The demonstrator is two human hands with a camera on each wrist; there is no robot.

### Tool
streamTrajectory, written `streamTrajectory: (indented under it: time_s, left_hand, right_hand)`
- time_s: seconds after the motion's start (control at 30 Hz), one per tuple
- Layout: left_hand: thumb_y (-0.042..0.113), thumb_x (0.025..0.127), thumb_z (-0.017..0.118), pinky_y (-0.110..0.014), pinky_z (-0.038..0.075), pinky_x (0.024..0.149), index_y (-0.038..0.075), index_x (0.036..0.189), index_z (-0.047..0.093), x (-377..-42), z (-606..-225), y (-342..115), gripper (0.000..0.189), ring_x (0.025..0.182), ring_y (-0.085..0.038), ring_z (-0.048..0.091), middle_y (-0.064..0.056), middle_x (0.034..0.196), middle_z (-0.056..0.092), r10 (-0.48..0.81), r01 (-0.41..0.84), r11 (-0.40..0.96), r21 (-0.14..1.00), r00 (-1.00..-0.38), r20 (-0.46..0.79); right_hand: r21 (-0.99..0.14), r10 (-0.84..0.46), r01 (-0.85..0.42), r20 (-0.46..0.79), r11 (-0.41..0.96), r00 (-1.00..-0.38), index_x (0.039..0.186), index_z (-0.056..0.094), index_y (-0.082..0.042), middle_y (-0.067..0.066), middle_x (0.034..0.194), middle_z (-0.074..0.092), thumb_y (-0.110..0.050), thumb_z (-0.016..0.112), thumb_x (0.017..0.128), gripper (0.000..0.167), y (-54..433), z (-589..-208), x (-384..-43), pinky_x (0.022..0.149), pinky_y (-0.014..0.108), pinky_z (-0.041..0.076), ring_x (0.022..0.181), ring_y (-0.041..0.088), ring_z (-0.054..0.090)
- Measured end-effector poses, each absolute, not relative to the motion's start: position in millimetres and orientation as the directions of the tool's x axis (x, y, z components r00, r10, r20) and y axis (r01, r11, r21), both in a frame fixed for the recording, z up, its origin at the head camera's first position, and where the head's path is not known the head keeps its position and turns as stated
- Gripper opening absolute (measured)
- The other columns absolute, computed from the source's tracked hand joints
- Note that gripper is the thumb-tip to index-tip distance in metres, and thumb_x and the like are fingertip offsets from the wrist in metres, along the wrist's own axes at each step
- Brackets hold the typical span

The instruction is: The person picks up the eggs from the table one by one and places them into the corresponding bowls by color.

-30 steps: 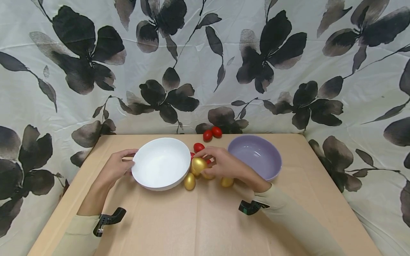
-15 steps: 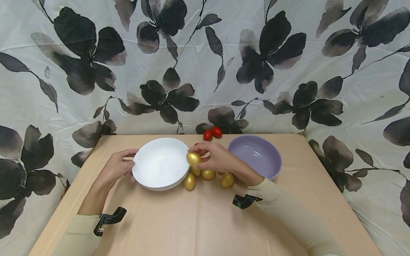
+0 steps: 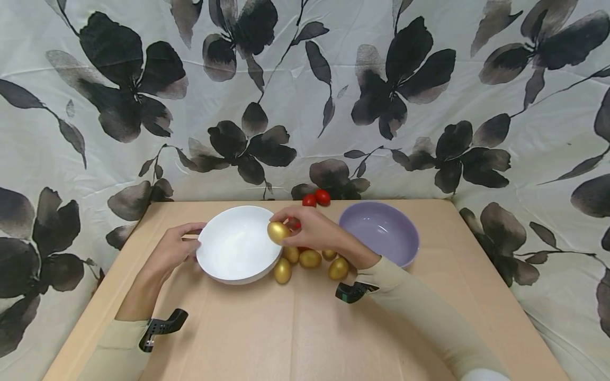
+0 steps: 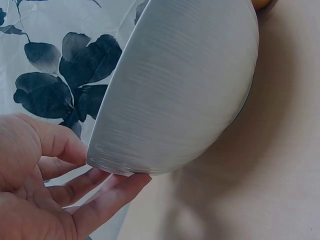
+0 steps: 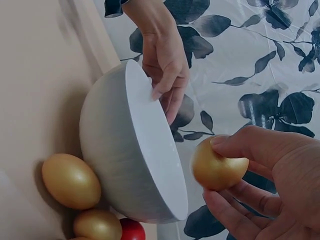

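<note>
Shifted left since the earlier frame, with right hand (image 3: 307, 227) and gold egg (image 3: 278, 233) now just above right rim of white bowl (image 3: 238, 243). Open room along near tabletop (image 3: 238, 338); tighter at bowl's right side, among other gold eggs (image 3: 282, 271). Gripping bowl's left rim with left hand (image 3: 173, 246). Pinched between right thumb and fingertips, apart from rim; smooth, with metallic sheen. Farther off, purple bowl (image 3: 381, 233), two red eggs (image 3: 323, 197) near back edge, floral cloth (image 3: 305, 106) beyond.
</note>
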State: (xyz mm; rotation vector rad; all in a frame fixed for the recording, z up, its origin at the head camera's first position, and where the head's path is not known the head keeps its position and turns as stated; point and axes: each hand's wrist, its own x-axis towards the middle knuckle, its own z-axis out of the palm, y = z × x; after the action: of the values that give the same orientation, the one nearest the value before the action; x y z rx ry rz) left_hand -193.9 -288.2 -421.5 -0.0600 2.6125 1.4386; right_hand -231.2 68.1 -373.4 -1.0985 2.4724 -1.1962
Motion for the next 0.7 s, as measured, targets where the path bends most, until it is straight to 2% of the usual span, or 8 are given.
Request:
streamTrajectory:
  time_s: [0.27,0.5,0.7]
  left_hand:
    - [0.004,0.097,0.052,-0.036,0.06,0.074,-0.002,0.15,0.044,-195.2,-421.7,-289.0,0.054,0.107,-0.034,0.064,-0.028,0.145,0.048,0.038,-0.121,0.532,0.838,-0.985,-0.166]
    - [0.004,0.097,0.052,-0.034,0.06,0.074,-0.001,0.15,0.044,-195.3,-421.6,-289.5,0.054,0.106,-0.034,0.064,-0.028,0.145,0.048,0.037,-0.117,0.532,0.839,-0.986,-0.161]
    - [0.004,0.097,0.052,-0.033,0.06,0.073,0.0,0.15,0.044,-195.2,-421.5,-290.1,0.054,0.107,-0.035,0.064,-0.027,0.145,0.048,0.037,-0.113,0.531,0.84,-0.987,-0.156]
  right_hand:
    - [-0.794,-0.716,-0.496,0.114,0.35,-0.688,0.128,0.066,-0.011,0.002,0.126,0.066,-0.009,0.08,0.084,0.046,53.7,-372.0,-238.7,0.094,0.04,0.057,0.11,0.021,0.066]
    - [-0.801,-0.738,-0.498,0.108,0.332,-0.666,0.128,0.067,-0.008,0.004,0.125,0.067,-0.007,0.08,0.085,0.045,42.5,-372.4,-244.6,0.09,0.032,0.058,0.108,0.02,0.068]
    - [-0.795,-0.753,-0.508,0.101,0.332,-0.65,0.128,0.067,-0.01,0.001,0.123,0.068,-0.008,0.078,0.087,0.043,34.4,-373.3,-249.8,0.094,0.035,0.057,0.108,0.018,0.068]
